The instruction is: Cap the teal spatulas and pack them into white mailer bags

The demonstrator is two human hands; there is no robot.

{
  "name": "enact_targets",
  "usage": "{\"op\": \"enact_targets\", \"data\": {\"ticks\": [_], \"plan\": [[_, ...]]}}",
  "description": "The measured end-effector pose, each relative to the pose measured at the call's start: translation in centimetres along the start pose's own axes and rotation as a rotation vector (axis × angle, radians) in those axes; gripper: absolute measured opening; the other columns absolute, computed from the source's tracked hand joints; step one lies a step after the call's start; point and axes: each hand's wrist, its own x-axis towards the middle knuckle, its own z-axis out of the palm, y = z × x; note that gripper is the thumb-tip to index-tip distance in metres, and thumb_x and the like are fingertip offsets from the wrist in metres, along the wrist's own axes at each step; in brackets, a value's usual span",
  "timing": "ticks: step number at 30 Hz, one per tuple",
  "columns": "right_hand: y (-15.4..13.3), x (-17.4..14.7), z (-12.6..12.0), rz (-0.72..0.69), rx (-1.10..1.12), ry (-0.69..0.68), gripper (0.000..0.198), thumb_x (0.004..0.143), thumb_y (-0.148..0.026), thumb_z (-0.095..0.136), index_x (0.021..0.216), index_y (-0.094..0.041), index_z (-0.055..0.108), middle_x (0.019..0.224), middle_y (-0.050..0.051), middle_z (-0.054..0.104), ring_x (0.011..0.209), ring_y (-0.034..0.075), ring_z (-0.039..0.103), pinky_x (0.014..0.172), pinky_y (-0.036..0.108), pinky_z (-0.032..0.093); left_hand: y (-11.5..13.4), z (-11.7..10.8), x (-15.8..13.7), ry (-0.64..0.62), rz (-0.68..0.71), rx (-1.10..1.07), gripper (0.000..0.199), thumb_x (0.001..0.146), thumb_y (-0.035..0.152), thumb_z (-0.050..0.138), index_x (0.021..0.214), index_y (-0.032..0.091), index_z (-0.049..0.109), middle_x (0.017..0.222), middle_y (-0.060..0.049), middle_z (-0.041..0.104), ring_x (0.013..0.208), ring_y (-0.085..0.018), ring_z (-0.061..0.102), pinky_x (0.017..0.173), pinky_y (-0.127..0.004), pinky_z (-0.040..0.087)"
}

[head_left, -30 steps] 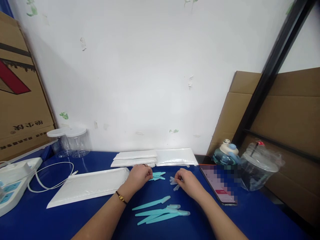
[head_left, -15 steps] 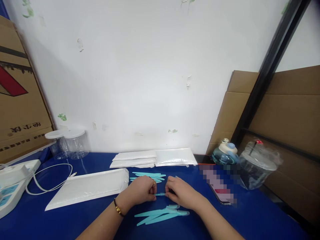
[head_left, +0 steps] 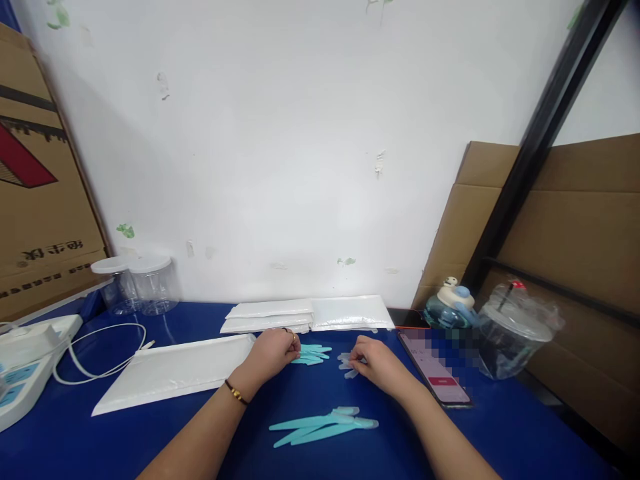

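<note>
My left hand (head_left: 277, 347) has its fingertips pinched together on the left ends of a pile of teal eyebrow razors (head_left: 315, 353). Which razor it grips is partly hidden by the fingers. To the right, my right hand (head_left: 374, 362) pinches at a small heap of clear plastic caps (head_left: 346, 363); the cap at its fingertips is hard to make out. Nearer to me lie several capped eyebrow razors (head_left: 320, 429), crossed over one another, their clear caps pointing right.
White padded envelopes (head_left: 350, 313) lie along the wall, and another envelope (head_left: 175, 373) is left of my hand. A phone (head_left: 425, 367), a bagged cup (head_left: 515, 333) and a teal figurine jar (head_left: 450, 310) stand right. Clear jars (head_left: 155, 287), a cable and a power strip (head_left: 30, 373) are left.
My hands were together at the middle with a teal razor between them. They have parted: the left moved back-left to the razor pile, the right moved right to the caps.
</note>
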Motion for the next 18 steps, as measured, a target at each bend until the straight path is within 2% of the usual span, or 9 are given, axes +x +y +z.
{"op": "enact_targets", "data": {"ticks": [3, 6, 8, 10, 15, 18], "plan": [[-0.6, -0.6, -0.6, -0.021, 0.067, 0.002, 0.015, 0.079, -0.012, 0.054, 0.072, -0.018, 0.065, 0.080, 0.002, 0.058, 0.072, 0.014, 0.056, 0.065, 0.023, 0.041, -0.1, 0.3, 0.0, 0.049, 0.005, 0.007, 0.014, 0.076, 0.024, 0.055, 0.086, 0.023, 0.066, 0.088, -0.002, 0.066, 0.085, -0.019, 0.057, 0.074, -0.027, 0.038], [-1.6, -1.4, -1.0, -0.088, 0.198, -0.144, 0.008, 0.074, -0.013, 0.060, 0.074, -0.018, 0.065, 0.078, 0.000, 0.057, 0.068, 0.012, 0.055, 0.058, 0.020, 0.040, 0.4, 0.4, -0.4, 0.081, 0.002, -0.065, 0.019, 0.076, 0.026, 0.056, 0.092, 0.024, 0.064, 0.089, -0.001, 0.065, 0.085, -0.018, 0.057, 0.072, -0.026, 0.039], [-2.2, -1.9, -0.8, -0.126, 0.232, -0.263, 0.012, 0.066, -0.017, 0.069, 0.078, -0.019, 0.066, 0.077, -0.001, 0.056, 0.068, 0.012, 0.053, 0.056, 0.019, 0.038, 0.9, 0.2, -0.8, 0.044, -0.001, -0.129, 0.018, 0.075, 0.028, 0.055, 0.090, 0.023, 0.065, 0.085, -0.001, 0.065, 0.079, -0.016, 0.057, 0.066, -0.024, 0.038], [-2.4, -2.0, -0.4, -0.136, 0.214, -0.321, 0.018, 0.063, -0.017, 0.071, 0.079, -0.020, 0.066, 0.076, -0.002, 0.054, 0.068, 0.012, 0.052, 0.056, 0.019, 0.037, 1.6, -0.1, -1.2, -0.034, 0.016, -0.186, 0.018, 0.075, 0.030, 0.055, 0.086, 0.022, 0.065, 0.081, 0.000, 0.065, 0.072, -0.015, 0.057, 0.060, -0.022, 0.037], [-2.5, -1.7, 0.8, -0.087, 0.160, -0.305, 0.012, 0.066, -0.012, 0.064, 0.076, -0.019, 0.061, 0.077, -0.002, 0.053, 0.065, 0.010, 0.048, 0.055, 0.019, 0.034, 2.9, -0.3, -2.1, -0.182, 0.064, -0.302, 0.023, 0.074, 0.040, 0.058, 0.082, 0.021, 0.067, 0.073, 0.001, 0.065, 0.063, -0.012, 0.056, 0.053, -0.021, 0.035], [-2.6, -1.6, 0.9, -0.077, 0.151, -0.259, 0.006, 0.071, -0.014, 0.061, 0.075, -0.019, 0.059, 0.075, -0.002, 0.053, 0.065, 0.011, 0.048, 0.055, 0.019, 0.033, 3.4, 0.3, -2.3, -0.230, 0.100, -0.286, 0.025, 0.071, 0.043, 0.062, 0.084, 0.023, 0.067, 0.071, 0.002, 0.066, 0.062, -0.012, 0.057, 0.051, -0.021, 0.033]]}}
